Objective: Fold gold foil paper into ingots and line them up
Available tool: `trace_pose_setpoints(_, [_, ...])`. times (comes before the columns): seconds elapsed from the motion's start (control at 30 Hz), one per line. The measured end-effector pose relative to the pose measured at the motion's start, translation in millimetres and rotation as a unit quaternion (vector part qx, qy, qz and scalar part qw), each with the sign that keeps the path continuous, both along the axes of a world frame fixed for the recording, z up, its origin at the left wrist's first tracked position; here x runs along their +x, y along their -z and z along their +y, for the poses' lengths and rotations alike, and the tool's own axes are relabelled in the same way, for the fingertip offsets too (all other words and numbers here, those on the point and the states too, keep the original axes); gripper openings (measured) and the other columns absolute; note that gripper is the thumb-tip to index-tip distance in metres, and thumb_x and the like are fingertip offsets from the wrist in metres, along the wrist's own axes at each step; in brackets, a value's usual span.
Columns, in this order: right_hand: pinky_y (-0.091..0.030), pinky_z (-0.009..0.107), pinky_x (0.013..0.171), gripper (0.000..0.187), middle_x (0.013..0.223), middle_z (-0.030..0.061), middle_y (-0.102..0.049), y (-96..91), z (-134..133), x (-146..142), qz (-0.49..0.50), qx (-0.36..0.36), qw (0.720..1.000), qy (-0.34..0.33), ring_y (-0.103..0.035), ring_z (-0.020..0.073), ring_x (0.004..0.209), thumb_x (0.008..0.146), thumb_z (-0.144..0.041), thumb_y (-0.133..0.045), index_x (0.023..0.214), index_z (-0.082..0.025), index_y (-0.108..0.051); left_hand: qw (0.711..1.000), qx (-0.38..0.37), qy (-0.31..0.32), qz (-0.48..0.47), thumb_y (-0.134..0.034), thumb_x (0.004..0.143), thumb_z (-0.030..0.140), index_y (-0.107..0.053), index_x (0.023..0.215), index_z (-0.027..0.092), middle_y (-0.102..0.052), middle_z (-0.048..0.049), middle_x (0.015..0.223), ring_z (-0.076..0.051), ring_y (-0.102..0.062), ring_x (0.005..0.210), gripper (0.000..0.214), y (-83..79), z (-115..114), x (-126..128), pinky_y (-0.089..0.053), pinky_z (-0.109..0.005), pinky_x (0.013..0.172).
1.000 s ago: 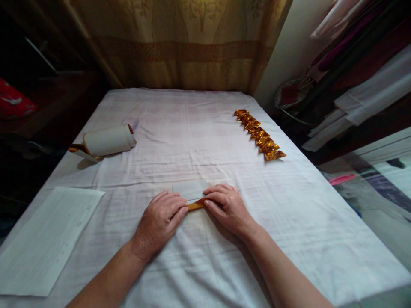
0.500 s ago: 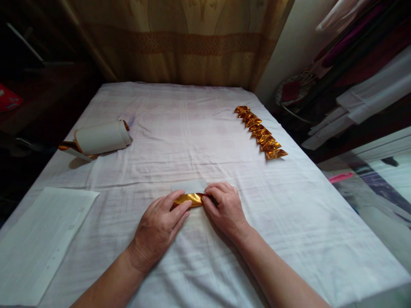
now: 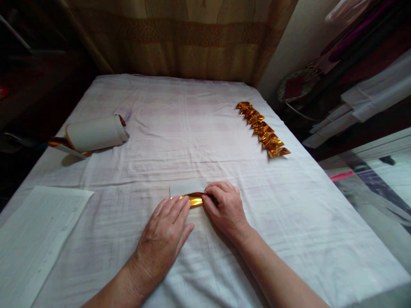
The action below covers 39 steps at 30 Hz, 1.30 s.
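The left hand (image 3: 165,231) lies flat (thumb apart) on gold foil (image 3: 196,201) that the right hand (image 3: 226,209) pinches.

White-covered bench (image 3: 180,137): roll (image 3: 94,133) at left, sheet (image 3: 41,235) near-left corner, gold folds (image 3: 263,131) in a row at right, gold-white paper (image 3: 195,201) near centre.

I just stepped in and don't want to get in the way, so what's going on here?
A person is working a folded gold strip on the cloth-covered table. The left hand lies with its fingers over the strip's left part, while the right hand holds its right end. A pale flat piece shows just beyond. Folded gold pieces form a row farther off to the right; a roll and a white sheet lie to the left.
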State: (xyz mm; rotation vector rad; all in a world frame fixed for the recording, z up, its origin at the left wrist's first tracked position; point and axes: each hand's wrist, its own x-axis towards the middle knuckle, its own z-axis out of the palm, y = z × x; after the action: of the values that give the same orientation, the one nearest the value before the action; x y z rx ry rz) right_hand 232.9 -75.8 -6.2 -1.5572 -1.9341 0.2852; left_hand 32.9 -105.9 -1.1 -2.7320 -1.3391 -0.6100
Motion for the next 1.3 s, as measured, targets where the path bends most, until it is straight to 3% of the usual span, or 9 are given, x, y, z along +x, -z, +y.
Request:
trace_pose_setpoints(0.4, [-0.038, 0.035, 0.082, 0.012, 0.090, 0.0033, -0.070, -1.7, 0.0, -1.0, -0.001, -0.013, 1.000, 0.001, -0.060, 0.0200, 0.087, 0.089, -0.023, -0.061, 0.078, -0.023, -0.065, 0.999, 0.000, -0.007, 0.033, -0.044, 0.099, 0.029, -0.059, 0.131, 0.018, -0.063, -0.0116, 0.134, -0.028, -0.057, 0.123, 0.037, -4.3, -1.9, 4.2, -0.043, -0.046, 0.106])
trace_pose_setpoints(0.67, [-0.039, 0.035, 0.085, 0.006, 0.095, 0.0052, -0.069, -1.0, 0.0, -1.5, 0.004, -0.013, 1.000, 0.009, -0.060, 0.0209, 0.091, 0.087, -0.021, -0.058, 0.087, -0.022, -0.064, 0.999, -0.004, -0.013, 0.030, -0.046, 0.098, 0.030, -0.060, 0.130, 0.020, -0.063, -0.0108, 0.134, -0.028, -0.056, 0.123, 0.036, -3.5, -2.2, 5.3, -0.040, -0.047, 0.107])
trace_pose_setpoints(0.83, [-0.040, 0.035, 0.084, 0.013, 0.097, 0.0057, -0.068, 0.8, -0.5, -1.4, -0.004, 0.003, 1.000, 0.019, -0.060, 0.0218, 0.093, 0.087, -0.021, -0.058, 0.098, -0.021, -0.062, 0.999, -0.006, -0.018, 0.039, -0.047, 0.098, 0.029, -0.060, 0.131, 0.022, -0.063, -0.0089, 0.134, -0.026, -0.056, 0.123, 0.036, -5.5, -2.7, 6.0, -0.039, -0.046, 0.108])
trace_pose_setpoints(1.03, [-0.038, 0.034, 0.084, 0.006, 0.097, 0.0034, -0.068, 2.4, 0.5, 1.0, 0.009, 0.001, 1.000, -0.005, -0.060, 0.0198, 0.093, 0.088, -0.022, -0.060, 0.084, -0.023, -0.064, 0.998, -0.007, -0.028, 0.049, -0.046, 0.099, 0.032, -0.060, 0.130, 0.022, -0.063, -0.0082, 0.134, -0.026, -0.056, 0.123, 0.036, -7.2, -2.9, 8.3, -0.038, -0.046, 0.108])
trace_pose_setpoints(1.3, [-0.039, 0.037, 0.086, 0.013, 0.103, 0.0066, -0.066, -2.0, -2.1, -3.2, -0.021, -0.017, 1.000, 0.002, -0.059, 0.0226, 0.096, 0.082, -0.032, -0.069, 0.085, -0.021, -0.064, 0.998, -0.026, -0.027, 0.042, -0.049, 0.097, 0.033, -0.061, 0.130, 0.023, -0.063, -0.0072, 0.134, -0.026, -0.055, 0.124, 0.036, -5.4, -2.6, 7.4, -0.036, -0.046, 0.108])
